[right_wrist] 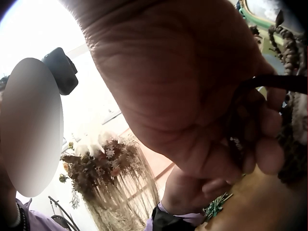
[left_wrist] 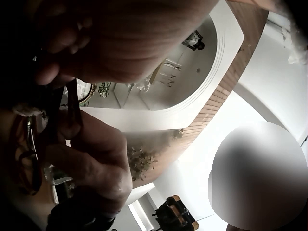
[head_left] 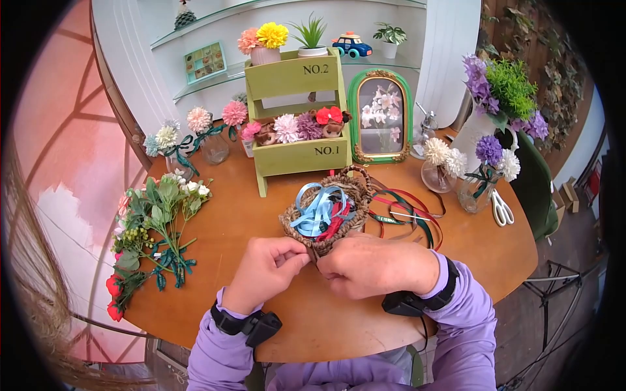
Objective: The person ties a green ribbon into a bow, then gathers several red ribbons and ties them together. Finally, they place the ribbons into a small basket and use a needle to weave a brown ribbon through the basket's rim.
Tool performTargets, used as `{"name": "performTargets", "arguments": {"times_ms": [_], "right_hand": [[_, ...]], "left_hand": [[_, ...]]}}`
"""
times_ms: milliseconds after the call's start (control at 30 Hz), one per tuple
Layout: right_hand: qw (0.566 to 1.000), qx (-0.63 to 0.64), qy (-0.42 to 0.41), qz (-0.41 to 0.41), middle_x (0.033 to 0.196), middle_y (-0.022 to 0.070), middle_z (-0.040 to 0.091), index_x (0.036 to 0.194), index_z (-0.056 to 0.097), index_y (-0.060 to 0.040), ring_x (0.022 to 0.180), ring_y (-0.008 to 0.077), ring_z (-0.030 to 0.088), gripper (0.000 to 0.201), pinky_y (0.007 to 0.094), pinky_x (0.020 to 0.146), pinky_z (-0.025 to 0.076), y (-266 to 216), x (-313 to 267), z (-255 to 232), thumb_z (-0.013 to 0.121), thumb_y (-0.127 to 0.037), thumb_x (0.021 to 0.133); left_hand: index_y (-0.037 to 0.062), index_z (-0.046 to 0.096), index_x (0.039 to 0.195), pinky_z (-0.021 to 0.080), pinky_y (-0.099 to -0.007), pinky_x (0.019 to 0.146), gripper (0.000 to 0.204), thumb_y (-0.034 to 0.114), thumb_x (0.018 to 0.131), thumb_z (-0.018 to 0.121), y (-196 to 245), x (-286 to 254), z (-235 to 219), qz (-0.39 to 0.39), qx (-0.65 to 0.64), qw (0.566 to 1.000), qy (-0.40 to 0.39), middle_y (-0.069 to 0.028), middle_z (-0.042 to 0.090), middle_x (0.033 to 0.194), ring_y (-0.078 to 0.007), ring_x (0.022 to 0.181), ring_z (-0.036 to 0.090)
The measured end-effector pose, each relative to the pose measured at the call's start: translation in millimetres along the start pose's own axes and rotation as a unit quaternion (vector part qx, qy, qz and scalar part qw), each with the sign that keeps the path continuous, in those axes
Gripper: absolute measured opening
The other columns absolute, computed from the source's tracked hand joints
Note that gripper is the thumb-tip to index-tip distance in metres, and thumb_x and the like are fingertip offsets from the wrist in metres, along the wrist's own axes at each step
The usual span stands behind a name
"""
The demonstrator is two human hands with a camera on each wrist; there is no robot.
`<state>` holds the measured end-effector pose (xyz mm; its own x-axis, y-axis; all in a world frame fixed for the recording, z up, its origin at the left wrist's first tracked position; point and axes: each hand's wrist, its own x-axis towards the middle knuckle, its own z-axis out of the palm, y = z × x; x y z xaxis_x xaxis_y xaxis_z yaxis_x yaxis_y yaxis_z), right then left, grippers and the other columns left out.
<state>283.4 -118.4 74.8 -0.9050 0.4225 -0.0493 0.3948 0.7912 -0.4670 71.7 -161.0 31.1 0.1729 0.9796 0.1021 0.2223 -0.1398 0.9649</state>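
Note:
A brown woven basket (head_left: pixel 362 201) stands in front of me on the wooden table, filled with light blue ribbon (head_left: pixel 314 218) and red ribbon (head_left: pixel 337 220). Both hands meet at its near side. A dark ribbon (right_wrist: pixel 284 83) runs into my right hand (head_left: pixel 379 264) and bends between its curled fingers; pale lettering shows on it in the right wrist view. With thumb and fingertips my left hand (head_left: pixel 267 270) pinches the same dark strip close to the basket wall. In the left wrist view the strip spans the small gap between the hands, much of it in shadow.
Loose ribbons (head_left: pixel 417 218) trail right of the basket. Artificial flowers (head_left: pixel 160 225) lie at the left. Behind stand a green two-tier planter (head_left: pixel 297 158), a framed flower picture (head_left: pixel 381 117) and glass vases (head_left: pixel 438 176). White-handled scissors (head_left: pixel 501 210) lie near the right edge.

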Motion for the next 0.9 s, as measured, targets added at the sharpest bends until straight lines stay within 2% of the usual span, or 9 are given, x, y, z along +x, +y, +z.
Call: {"name": "performTargets", "arguments": {"times_ms": [100, 167, 300, 400, 467, 500, 567, 800, 900], "right_hand": [[1.0, 0.006, -0.001, -0.004, 0.068, 0.0181, 0.06, 0.075, 0.058, 0.0, 0.07, 0.037, 0.061, 0.012, 0.0462, 0.07, 0.047, 0.6, 0.3, -0.3, 0.056, -0.011, 0.079], [1.0, 0.009, -0.002, -0.008, 0.068, 0.0181, 0.06, 0.075, 0.058, 0.0002, 0.069, 0.0372, 0.06, 0.012, 0.0464, 0.068, 0.047, 1.6, 0.8, 1.2, 0.056, -0.011, 0.079], [1.0, 0.018, -0.005, -0.012, 0.069, 0.0187, 0.06, 0.076, 0.058, 0.0003, 0.069, 0.0375, 0.06, 0.012, 0.0468, 0.066, 0.047, 0.6, 0.4, 1.1, 0.056, -0.011, 0.079], [1.0, 0.014, -0.013, -0.007, 0.069, 0.0192, 0.06, 0.077, 0.058, 0.0005, 0.069, 0.0377, 0.06, 0.013, 0.0471, 0.066, 0.047, -0.2, -0.3, 0.0, 0.056, -0.012, 0.079], [1.0, 0.012, -0.014, -0.005, 0.07, 0.0195, 0.06, 0.078, 0.058, 0.0005, 0.069, 0.0379, 0.061, 0.013, 0.0472, 0.066, 0.047, 0.9, -0.6, 0.4, 0.056, -0.012, 0.08], [1.0, 0.017, -0.012, -0.011, 0.07, 0.0197, 0.061, 0.078, 0.058, 0.0005, 0.069, 0.0381, 0.061, 0.014, 0.0476, 0.065, 0.047, 1.8, -0.5, 1.4, 0.056, -0.013, 0.08], [1.0, 0.022, -0.008, -0.018, 0.071, 0.02, 0.061, 0.078, 0.058, 0.0006, 0.069, 0.0384, 0.061, 0.014, 0.0479, 0.065, 0.047, 2.6, -0.3, 2.2, 0.056, -0.013, 0.08], [1.0, 0.015, -0.014, -0.022, 0.073, 0.0211, 0.062, 0.081, 0.06, 0.0011, 0.071, 0.0392, 0.062, 0.016, 0.048, 0.066, 0.049, 1.6, -2.3, 1.6, 0.056, -0.014, 0.082], [0.999, 0.014, -0.018, -0.022, 0.073, 0.0214, 0.062, 0.082, 0.06, 0.0013, 0.071, 0.0395, 0.062, 0.016, 0.048, 0.066, 0.049, 2.7, -1.9, 2.9, 0.056, -0.014, 0.082]], "left_hand": [[-0.0022, 0.069, 0.082, 0.039, -0.0249, 0.046, 0.006, 0.003, 0.083, 0.068, 6.3, 0.8, 6.1, 0.06, 0.139, 0.988, 0.036, -0.0033, 0.064, 0.063, -0.006, 0.05, 0.05], [-0.0023, 0.066, 0.073, 0.038, -0.0283, 0.044, 0.012, 0.005, 0.08, 0.072, 1.6, 4.5, 12.0, 0.178, 0.179, 0.961, 0.114, -0.0074, 0.06, 0.059, -0.0119, 0.046, 0.05], [-0.0019, 0.061, 0.066, 0.039, -0.0311, 0.044, 0.022, 0.007, 0.079, 0.075, -6.0, 6.6, 14.3, 0.187, 0.259, 0.933, 0.165, -0.0109, 0.058, 0.058, -0.0178, 0.046, 0.051], [-0.0009, 0.061, 0.069, 0.033, -0.0268, 0.043, 0.02, 0.005, 0.076, 0.079, -6.6, 6.8, 15.7, 0.202, 0.261, 0.927, 0.178, -0.0017, 0.051, 0.054, -0.0088, 0.046, 0.042], [0.0014, 0.059, 0.074, 0.04, -0.0322, 0.046, 0.022, 0.005, 0.072, 0.081, -0.1, 5.4, 16.9, 0.143, 0.254, 0.931, 0.221, -0.0089, 0.054, 0.065, -0.0204, 0.052, 0.054], [0.0014, 0.059, 0.074, 0.04, -0.0322, 0.046, 0.022, 0.005, 0.072, 0.081, 1.2, 6.4, 17.9, 0.145, 0.256, 0.93, 0.22, -0.0089, 0.054, 0.065, -0.0204, 0.052, 0.054], [0.0041, 0.064, 0.085, 0.036, -0.0246, 0.048, 0.029, -0.001, 0.064, 0.084, 3.9, 8.5, 20.0, 0.222, 0.262, 0.907, 0.243, -0.0025, 0.054, 0.072, -0.0107, 0.06, 0.049], [0.0043, 0.066, 0.088, 0.046, -0.0348, 0.077, 0.032, 0.002, 0.061, 0.083, 9.0, 20.6, 8.6, 0.345, 0.335, 0.856, 0.189, -0.006, 0.062, 0.087, -0.0232, 0.086, 0.057], [0.0044, 0.067, 0.085, 0.044, -0.0375, 0.082, 0.027, 0.006, 0.063, 0.082, 9.1, 25.0, 0.2, 0.266, 0.28, 0.913, 0.133, -0.0069, 0.065, 0.089, -0.0254, 0.087, 0.058]]}}
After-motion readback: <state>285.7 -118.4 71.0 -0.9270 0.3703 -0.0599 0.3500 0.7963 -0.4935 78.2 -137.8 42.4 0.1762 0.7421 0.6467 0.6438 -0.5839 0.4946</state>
